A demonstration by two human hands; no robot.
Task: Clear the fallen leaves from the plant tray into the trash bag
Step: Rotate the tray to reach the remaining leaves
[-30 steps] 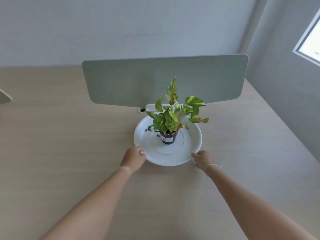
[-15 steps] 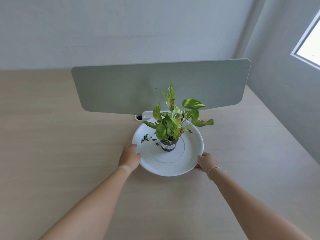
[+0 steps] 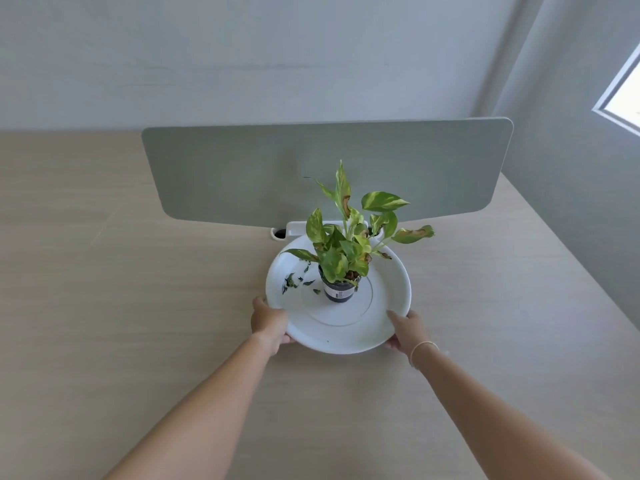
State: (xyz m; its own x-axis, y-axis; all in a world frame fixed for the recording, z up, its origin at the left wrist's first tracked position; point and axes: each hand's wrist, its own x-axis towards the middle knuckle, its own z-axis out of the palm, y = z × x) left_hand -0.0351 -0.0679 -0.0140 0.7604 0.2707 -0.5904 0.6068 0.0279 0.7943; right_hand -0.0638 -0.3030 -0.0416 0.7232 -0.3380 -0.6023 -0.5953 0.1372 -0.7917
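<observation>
A round white plant tray (image 3: 391, 306) rests on the wooden desk. A small dark pot (image 3: 339, 292) with a green leafy plant (image 3: 349, 237) stands upright near the tray's middle. Several small dark fallen leaf bits (image 3: 294, 280) lie on the tray's left side. My left hand (image 3: 268, 320) grips the tray's near-left rim, thumb on top. My right hand (image 3: 405, 329), with a thin bracelet at the wrist, grips the near-right rim. No trash bag is in view.
A grey divider panel (image 3: 242, 174) stands across the desk just behind the tray. A white cable grommet (image 3: 278, 233) sits at its base. The desk's right edge (image 3: 571, 268) runs along a grey wall with a window at far right.
The tray with the plant has slid toward me, away from the divider. Both hands have shifted further around the rim and stay on it.
</observation>
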